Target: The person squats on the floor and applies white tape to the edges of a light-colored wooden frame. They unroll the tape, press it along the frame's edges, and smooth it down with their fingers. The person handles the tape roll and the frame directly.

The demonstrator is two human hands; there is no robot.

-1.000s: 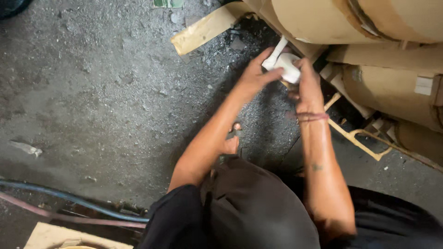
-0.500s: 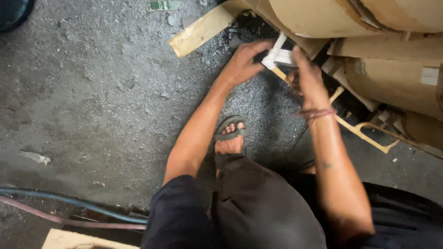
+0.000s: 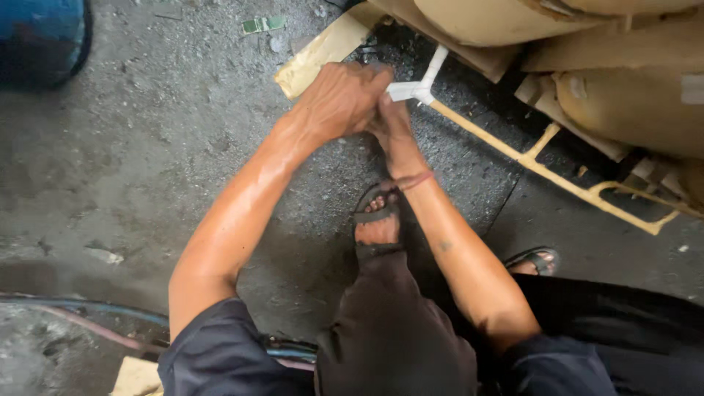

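Reaching forward, both arms extended, left hand (image 3: 339, 99) and right hand (image 3: 391, 126) pressed together, pinching white frame joint (image 3: 418, 89).

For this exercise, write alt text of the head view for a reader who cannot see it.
Seen from above, a crouching person's two hands, left and right, meet on a white joint at the end of a yellow frame on a gritty floor. A sandalled foot is below; tan rolls lie top right.
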